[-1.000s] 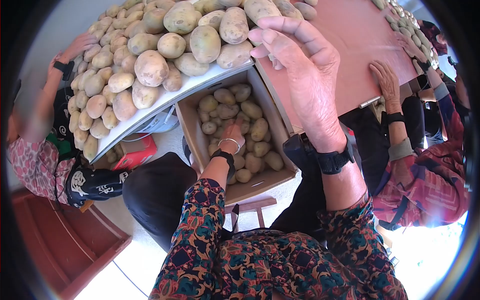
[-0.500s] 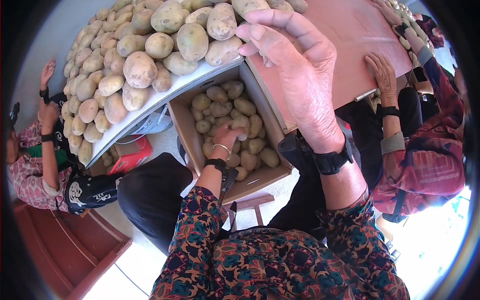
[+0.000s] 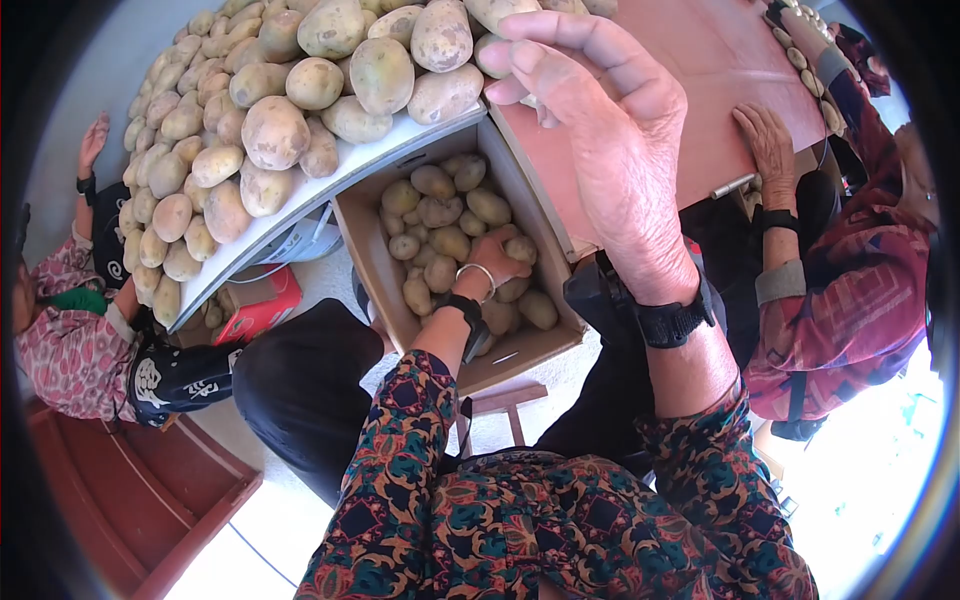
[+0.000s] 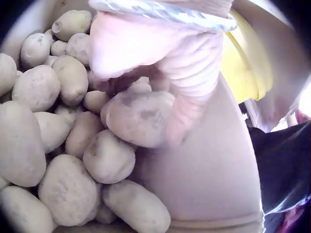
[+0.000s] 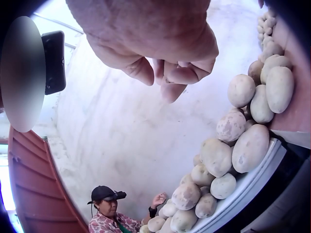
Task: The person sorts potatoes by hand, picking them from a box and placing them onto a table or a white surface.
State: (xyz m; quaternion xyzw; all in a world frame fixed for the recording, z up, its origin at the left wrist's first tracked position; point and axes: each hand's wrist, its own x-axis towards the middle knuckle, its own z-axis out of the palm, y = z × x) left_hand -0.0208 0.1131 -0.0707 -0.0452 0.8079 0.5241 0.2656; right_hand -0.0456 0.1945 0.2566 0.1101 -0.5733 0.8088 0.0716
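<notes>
Left hand [image 3: 497,256] grips potato [image 4: 140,118], long axis across cardboard box [image 3: 372,262].

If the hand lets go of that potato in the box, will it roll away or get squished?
The potato the left hand grips looks hard and rounded, so it probably won't squish. It might wobble, but the other potatoes and the box wall hem it in, so it likely won't roll far. Its skin looks dusty and dry, so probably not slippery.
</notes>
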